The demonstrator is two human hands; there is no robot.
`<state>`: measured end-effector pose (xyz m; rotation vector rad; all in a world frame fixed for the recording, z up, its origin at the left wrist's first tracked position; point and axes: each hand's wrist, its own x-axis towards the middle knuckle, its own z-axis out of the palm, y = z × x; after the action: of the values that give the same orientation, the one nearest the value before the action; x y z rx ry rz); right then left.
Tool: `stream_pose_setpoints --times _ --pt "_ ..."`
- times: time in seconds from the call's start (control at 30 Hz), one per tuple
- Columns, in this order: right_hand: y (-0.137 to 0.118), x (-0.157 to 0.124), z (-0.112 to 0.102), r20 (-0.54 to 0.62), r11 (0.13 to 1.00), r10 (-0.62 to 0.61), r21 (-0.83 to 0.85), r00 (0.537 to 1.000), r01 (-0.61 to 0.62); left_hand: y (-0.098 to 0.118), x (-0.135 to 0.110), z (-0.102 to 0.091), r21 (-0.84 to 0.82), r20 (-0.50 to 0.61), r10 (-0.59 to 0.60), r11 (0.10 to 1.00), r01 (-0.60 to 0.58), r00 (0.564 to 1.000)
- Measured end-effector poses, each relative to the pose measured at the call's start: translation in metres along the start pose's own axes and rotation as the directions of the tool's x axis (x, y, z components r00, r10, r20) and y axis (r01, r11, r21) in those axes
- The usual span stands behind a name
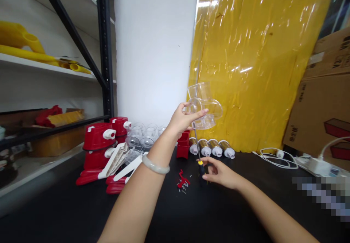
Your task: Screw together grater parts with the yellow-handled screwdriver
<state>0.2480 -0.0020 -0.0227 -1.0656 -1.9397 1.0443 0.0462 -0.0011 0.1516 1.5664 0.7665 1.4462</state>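
My left hand [183, 119] is raised above the black table [191, 213], its fingers closed on a clear plastic housing [205, 106] with a round neck on top. Below it, my right hand [220, 172] grips the black and yellow handle of a screwdriver [199, 151]. The screwdriver's thin shaft points up into the underside of the clear housing. A pale bangle sits on my left wrist. Small red clips and screws [183, 181] lie on the table just left of my right hand.
Red bases with white levers [105, 151] are piled at the left, with clear cups [144, 135] behind. A row of gold-and-white cylinders [212, 147] lies against yellow plastic sheeting [254, 60]. White cables and a power strip [300, 161] lie right, below cardboard boxes [322, 108]. A shelving rack [105, 49] stands left.
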Motion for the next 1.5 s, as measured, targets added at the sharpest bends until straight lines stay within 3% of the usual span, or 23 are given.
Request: stream_pose_setpoints --times 0.13,0.3,0.53,0.77,0.93,1.13,1.37,1.5 --pt "-0.001 0.001 0.001 0.053 0.999 0.040 0.000 0.998 -0.040 0.000 0.000 0.000 -0.006 -0.007 0.000 1.000 0.000 1.000" --pt "0.007 0.004 0.008 -0.071 0.998 -0.017 -0.055 0.997 0.013 0.001 0.000 0.000 -0.011 -0.011 -0.002 1.000 0.002 1.000" --pt "0.004 0.000 0.003 0.084 0.996 0.037 0.076 0.996 -0.044 0.001 0.000 -0.001 -0.039 0.001 -0.004 0.999 0.004 1.000" --pt "0.008 0.003 0.006 -0.030 1.000 -0.012 -0.017 0.999 0.012 0.001 0.000 -0.002 -0.029 0.015 -0.007 1.000 0.007 1.000" --pt "0.006 0.000 0.002 0.119 0.990 0.018 0.136 0.993 -0.034 0.001 0.000 -0.002 -0.042 -0.003 -0.005 0.999 0.005 1.000" --pt "0.009 0.004 0.011 -0.026 1.000 0.001 -0.005 1.000 -0.001 0.001 0.000 -0.003 -0.049 0.006 -0.007 0.999 0.007 1.000" --pt "0.004 0.000 0.006 0.117 0.995 0.007 0.094 0.993 -0.018 0.002 0.000 -0.003 -0.032 -0.005 -0.006 0.999 0.006 1.000" --pt "0.006 0.002 0.011 0.000 1.000 0.012 -0.011 1.000 -0.012 0.002 0.000 -0.003 -0.032 0.009 -0.009 0.999 0.010 1.000"
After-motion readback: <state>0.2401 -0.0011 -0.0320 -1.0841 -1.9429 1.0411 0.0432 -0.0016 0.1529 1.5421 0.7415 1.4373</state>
